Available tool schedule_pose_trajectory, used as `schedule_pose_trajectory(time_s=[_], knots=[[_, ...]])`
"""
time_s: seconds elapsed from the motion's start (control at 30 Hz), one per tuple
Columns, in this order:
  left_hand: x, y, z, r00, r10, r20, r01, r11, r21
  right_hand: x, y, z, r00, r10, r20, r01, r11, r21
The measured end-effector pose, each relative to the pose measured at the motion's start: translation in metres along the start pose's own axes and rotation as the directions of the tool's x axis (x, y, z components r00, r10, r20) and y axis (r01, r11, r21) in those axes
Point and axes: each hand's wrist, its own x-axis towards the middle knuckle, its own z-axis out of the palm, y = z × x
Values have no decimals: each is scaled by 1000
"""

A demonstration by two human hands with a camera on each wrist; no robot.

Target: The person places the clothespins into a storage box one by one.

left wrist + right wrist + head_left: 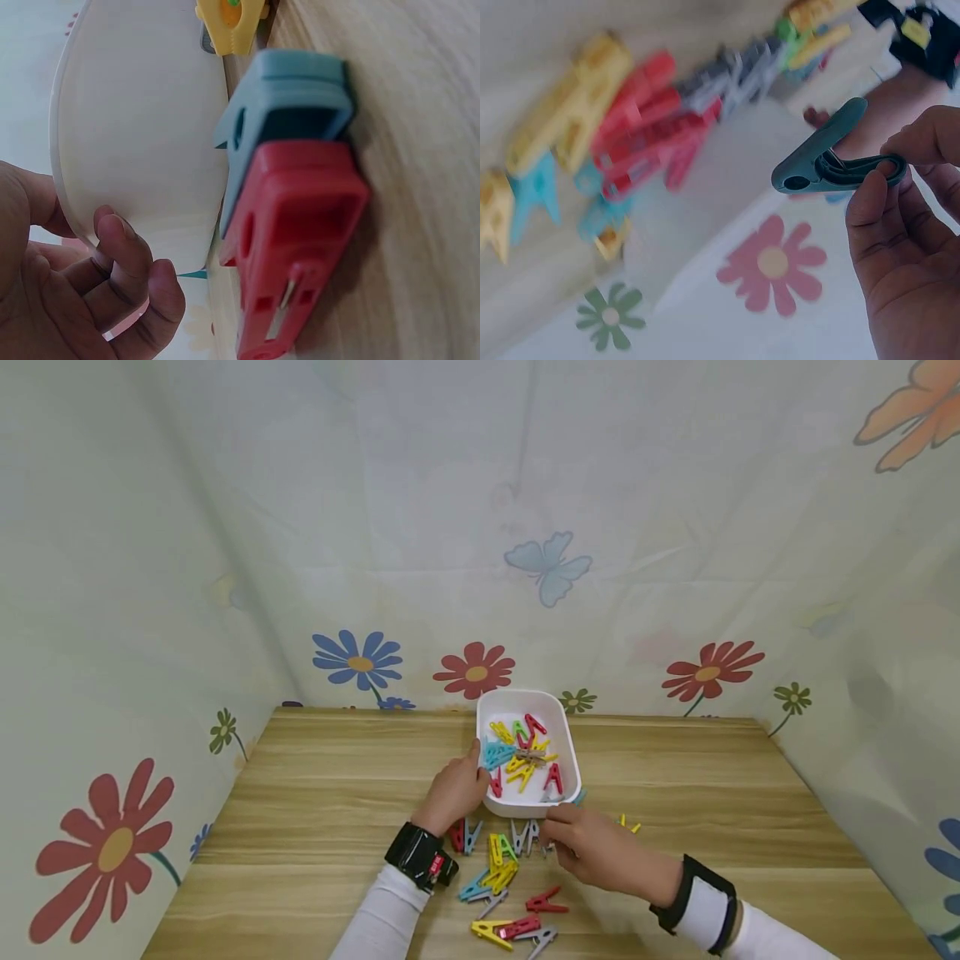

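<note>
Meanwhile, at the centre of the head view, the left hand [452, 793] is gripping the left rim of a white tub [567, 752], thumb on the rim and fingers curled round the outer wall; the left wrist view is showing those fingers [131, 281] resting against the tub's underside [135, 135]. Just below the tub's near right corner, the right hand [592, 847] is pinching a teal clothes peg [832, 154] between thumb and fingertips, seen clearly at the upper right of the right wrist view, where the peg's jaws are lying together. Inside the tub, yellow, red, blue and green pegs [525, 753] are lying in a loose heap. More pegs [502, 881] are lying scattered across the wooden bench [315, 793] in the lower centre of the frame, between the two forearms. Close beside the tub in the left wrist view, a red peg [296, 247] and a blue peg [289, 109] are lying touching on the bench.
</note>
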Motion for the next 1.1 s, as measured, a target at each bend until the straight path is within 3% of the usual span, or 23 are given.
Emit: schedule_pose_trajectory(time_s=[0.27, 0.67, 1.1], knots=[[2, 0, -2, 1000, -9, -2, 9, 1000, -12, 16, 15, -27, 988, -1, -156, -7, 999, -48], [2, -1, -1, 1000, -20, -1, 20, 1000, -15, 47, 38, -37, 990, 48, -135, -46, 999, 20], [3, -3, 3, 1000, 8, -21, -7, 1000, 19, 82, 69, -33, 974, 93, -206, -93, 996, 9]])
